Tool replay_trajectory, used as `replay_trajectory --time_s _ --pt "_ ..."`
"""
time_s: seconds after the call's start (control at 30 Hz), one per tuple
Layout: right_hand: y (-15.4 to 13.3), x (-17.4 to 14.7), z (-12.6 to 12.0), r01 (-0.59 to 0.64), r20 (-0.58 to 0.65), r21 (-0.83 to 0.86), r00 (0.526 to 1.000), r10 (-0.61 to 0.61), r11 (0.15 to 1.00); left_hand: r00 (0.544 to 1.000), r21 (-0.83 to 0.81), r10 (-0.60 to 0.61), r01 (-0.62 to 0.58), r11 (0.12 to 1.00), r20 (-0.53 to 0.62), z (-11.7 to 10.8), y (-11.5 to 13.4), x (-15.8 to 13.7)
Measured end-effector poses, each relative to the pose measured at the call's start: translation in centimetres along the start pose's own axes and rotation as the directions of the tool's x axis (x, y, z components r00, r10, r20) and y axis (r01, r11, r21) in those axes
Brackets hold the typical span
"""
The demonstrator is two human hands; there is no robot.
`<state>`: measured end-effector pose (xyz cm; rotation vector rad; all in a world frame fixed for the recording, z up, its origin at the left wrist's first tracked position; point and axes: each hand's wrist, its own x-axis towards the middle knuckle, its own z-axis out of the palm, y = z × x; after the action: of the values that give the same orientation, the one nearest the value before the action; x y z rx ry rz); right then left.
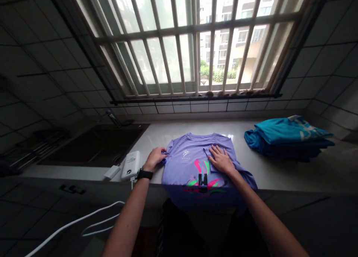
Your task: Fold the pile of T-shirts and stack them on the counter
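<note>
A purple T-shirt (pixel 179 171) with a pink, green and black print lies front up on the white counter, its lower part hanging over the front edge. The right side of the shirt has a sleeve folded inward across the chest. My right hand (pixel 220 159) rests flat on that sleeve, fingers spread. At the shirt's left side, my left hand (pixel 156 157), with a black watch on the wrist, pinches the edge of the left sleeve between its fingers.
A white power bank (pixel 131 165) with a cable and a small white adapter (pixel 112 172) sit left of the shirt. Beyond them is a dark sink (pixel 92 143) with a faucet (pixel 113 118). Folded blue clothes (pixel 285 137) are stacked on the counter (pixel 246 175) at right. A barred window is behind.
</note>
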<state>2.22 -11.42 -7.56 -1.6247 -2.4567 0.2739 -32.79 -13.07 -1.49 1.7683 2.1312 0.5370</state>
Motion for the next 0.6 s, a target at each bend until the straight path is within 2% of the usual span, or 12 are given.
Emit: replay_trajectory --time_s 0.1,0.2,0.27,0.3,0.33,0.43,0.5,0.6 --pt "0.0 0.0 0.0 -0.003 -0.008 0.007 1.0 0.003 1.0 0.978 0.044 -0.065 0.075 0.996 -0.199 -1.4 -0.2 0.2" --pt "0.0 0.0 0.1 -0.001 -0.01 0.009 1.0 0.001 1.0 0.877 0.07 -0.148 0.202 0.977 -0.458 -3.1 -0.5 0.7" --pt "0.0 0.0 0.1 -0.002 -0.01 0.008 1.0 0.002 1.0 0.829 0.086 -0.169 0.252 0.964 -0.534 -3.5 -0.8 1.1" --pt "0.0 0.0 0.0 -0.002 -0.011 0.008 1.0 0.002 1.0 0.829 0.09 -0.181 0.267 0.96 -0.529 -3.3 -1.0 1.2" --pt "0.0 0.0 0.0 -0.002 -0.012 0.009 1.0 0.003 1.0 0.85 0.096 -0.199 0.278 0.956 -0.487 -3.0 -1.2 1.4" --pt "0.0 -0.1 0.0 -0.005 -0.013 0.008 1.0 0.005 1.0 0.927 0.122 -0.261 0.302 0.946 -0.271 -1.6 -2.2 2.0" --pt "0.0 -0.1 0.0 -0.005 -0.011 0.005 1.0 0.006 1.0 0.946 0.121 -0.269 0.293 0.949 -0.179 -1.3 -2.9 2.4" --pt "0.0 -0.1 0.0 -0.004 -0.009 0.012 1.0 0.004 1.0 0.945 0.085 -0.244 0.267 0.96 -0.217 -2.1 -4.0 3.2"
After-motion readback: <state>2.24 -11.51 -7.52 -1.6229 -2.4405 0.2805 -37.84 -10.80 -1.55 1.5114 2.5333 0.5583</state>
